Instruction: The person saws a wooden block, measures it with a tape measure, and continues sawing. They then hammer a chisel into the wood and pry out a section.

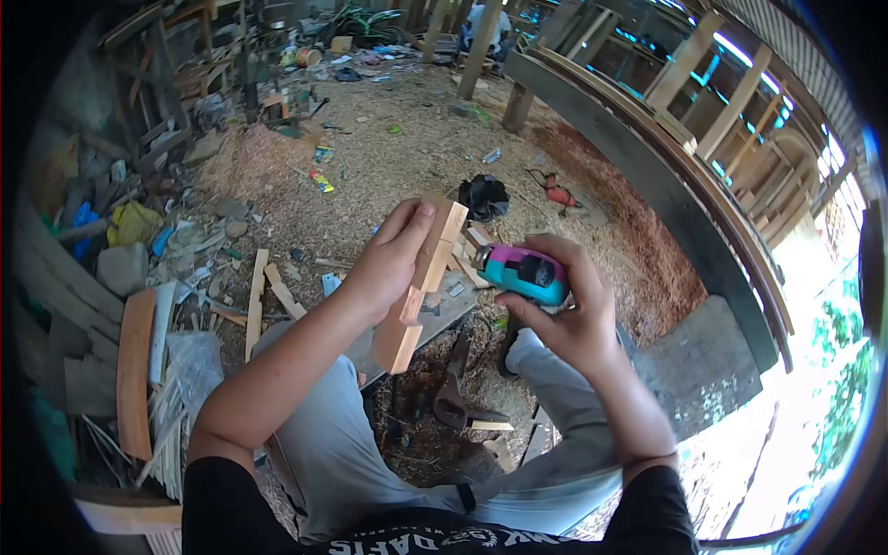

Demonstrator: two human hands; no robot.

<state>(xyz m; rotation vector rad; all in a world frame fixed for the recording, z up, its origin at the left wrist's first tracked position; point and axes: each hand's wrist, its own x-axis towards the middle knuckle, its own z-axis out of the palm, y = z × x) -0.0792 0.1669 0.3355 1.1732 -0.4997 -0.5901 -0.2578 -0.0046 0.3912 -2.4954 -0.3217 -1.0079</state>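
Note:
My left hand [392, 266] is closed around a pale wooden block [437, 252] with a notch cut into its side, held tilted in front of me. To the right, my right hand [585, 305] grips a teal and pink tape measure [524, 275] between thumb and fingers. Its metal-tipped mouth points toward the block, close to the block's upper right side. Below the hands, between my legs, a handsaw [451, 398] with a brown handle lies on the ground. My left palm hides part of the block.
Wood shavings cover the ground [388, 139]. Ahead lie a black plastic bag [484, 197] and a red power tool [559, 192]. Wood strips [256, 301] and a curved board [137, 375] lie to the left. A long dark beam [666, 171] runs along the right. A person [488, 26] sits far back.

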